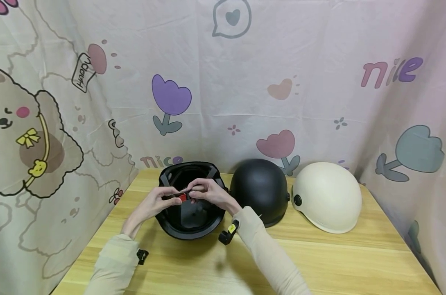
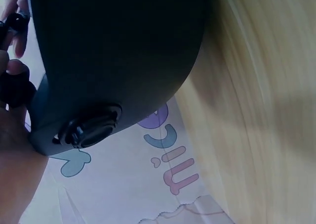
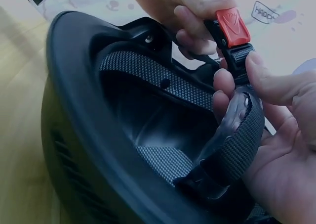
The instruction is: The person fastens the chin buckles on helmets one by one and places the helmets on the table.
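Note:
An upturned black helmet (image 1: 191, 233) sits on the table at the left, its lining facing up. Over its opening, both hands grip the chin-strap buckle (image 3: 233, 28), which has a red tab and black body. My left hand (image 1: 156, 203) pinches the red-tab end between thumb and fingers. On the other side, my right hand (image 1: 215, 195) holds the black strap end just below the buckle, with the thumb along it. A padded section of chin strap (image 3: 237, 145) hangs from there into the helmet. In the left wrist view the outer shell (image 2: 118, 51) hides most of the buckle work.
A second black helmet (image 1: 259, 188) stands dome up, right beside the upturned one. To its right is a cream helmet (image 1: 329, 196), also dome up. All rest on a wooden table (image 1: 193, 270), with a printed cloth (image 1: 223, 82) hanging behind and at the sides.

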Tool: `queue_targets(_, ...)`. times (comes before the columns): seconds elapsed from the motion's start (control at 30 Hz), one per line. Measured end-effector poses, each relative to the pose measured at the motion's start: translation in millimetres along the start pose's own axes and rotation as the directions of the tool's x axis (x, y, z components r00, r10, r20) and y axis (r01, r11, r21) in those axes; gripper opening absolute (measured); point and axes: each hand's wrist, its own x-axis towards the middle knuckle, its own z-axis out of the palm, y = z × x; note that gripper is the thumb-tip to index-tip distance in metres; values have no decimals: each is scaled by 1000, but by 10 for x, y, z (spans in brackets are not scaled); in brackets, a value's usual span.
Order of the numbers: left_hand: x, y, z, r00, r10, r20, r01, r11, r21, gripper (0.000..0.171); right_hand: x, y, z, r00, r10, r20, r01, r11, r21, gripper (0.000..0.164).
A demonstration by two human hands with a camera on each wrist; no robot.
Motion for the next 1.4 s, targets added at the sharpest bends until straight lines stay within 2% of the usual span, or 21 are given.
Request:
queue_targets(0.27, -7, -62, 10, 1000, -14, 26, 14, 1000, 3, 9, -16, 5, 5, 999, 44, -28, -44, 999, -17, 24)
queue_targets(0.43, -14, -96, 22, 999, -44, 17, 44, 999, -14, 9, -14, 2, -8, 996, -10, -88, -2, 990, -140, 29)
queue_targets(0.57, -21, -114, 24, 997, -73, -4, 73, 997, 0, 13, -10, 5, -22, 979, -99, -176, 51, 965, -258, 24)
queue_targets(0.67, -36, -123, 29, 994, -105, -18, 105, 994, 31, 18, -19, 0, -30, 954, -189, -234, 108, 942, -318, 20)
queue_targets(0.8, -77, -153, 52, 991, -102, -91, 113, 986, 122, 25, -51, -9, -47, 896, -328, -301, 177, 883, -435, 15)
queue_targets(0.87, -100, -186, 67, 987, -60, -146, 84, 983, 161, 27, -71, -5, -65, 859, -381, -342, 169, 841, -513, 14)
queue_targets(0.93, -119, -228, 79, 979, -8, -204, 45, 983, 176, 28, -90, 7, -86, 829, -406, -385, 122, 803, -584, 16)
queue_targets(1.0, -133, -273, 81, 964, 43, -262, 4, 985, 175, 28, -108, 30, -112, 813, -416, -408, 76, 770, -633, 19)
queue_targets(1.07, -153, -312, 78, 946, 68, -316, -13, 985, 171, 28, -135, 56, -137, 819, -400, -413, 40, 756, -653, 21)
queue_targets(1.17, -195, -372, 68, 923, 64, -380, -10, 990, 142, 28, -183, 95, -168, 851, -353, -388, 31, 773, -634, 24)
queue_targets(1.27, -249, -420, 59, 909, 55, -412, -5, 993, 121, 27, -240, 132, -189, 881, -302, -366, 27, 802, -597, 26)
queue_targets(1.4, -308, -464, 51, 900, 50, -432, 0, 993, 114, 29, -305, 173, -204, 893, -276, -356, 24, 819, -574, 29)
